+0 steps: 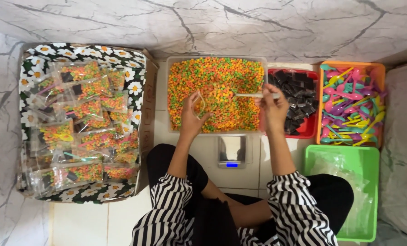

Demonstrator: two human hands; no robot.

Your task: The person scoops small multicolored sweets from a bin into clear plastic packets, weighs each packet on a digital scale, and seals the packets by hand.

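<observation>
My left hand (192, 116) holds a small clear plastic bag (201, 103) open over a clear tub (171, 64) full of tiny orange, green and yellow candies (231, 77). In my right hand (273, 105) is the handle of a white scoop (249, 95), whose bowl carries candies at the mouth of the bag. Both hands hover above the near half of the tub.
A small digital scale (231, 151) sits in front of the tub. Right of it are a red tray of dark squares (310, 130), an orange bin of coloured plastic spoons (380, 73) and a green bin of clear bags (310, 155). A daisy-print box (142, 61) at left holds several filled bags.
</observation>
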